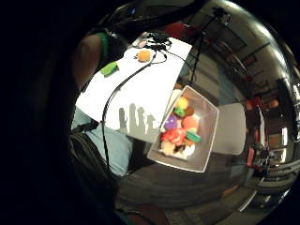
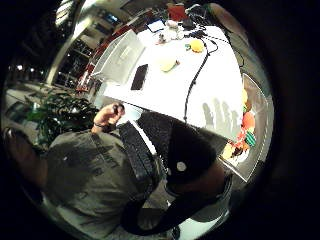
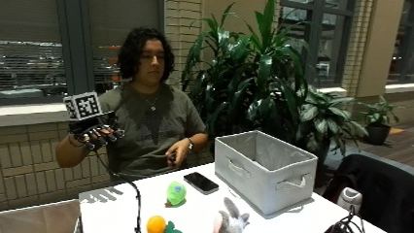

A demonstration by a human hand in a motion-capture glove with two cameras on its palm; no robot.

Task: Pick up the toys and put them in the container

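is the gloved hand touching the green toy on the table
Apart. The outside view shows the gloved right hand raised beside the person's shoulder, holding nothing, while the green toy sits on the table well below it.

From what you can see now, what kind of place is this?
Probably an indoor lobby or lounge of a large building, at night: a brick wall with big dark windows, tall potted plants, and a white table set up for the toys.

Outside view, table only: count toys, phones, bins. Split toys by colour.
Green toy: 1
Orange toy: 1
Grey plush toy: 1
Phone: 1
Bin: 1
Total: 5
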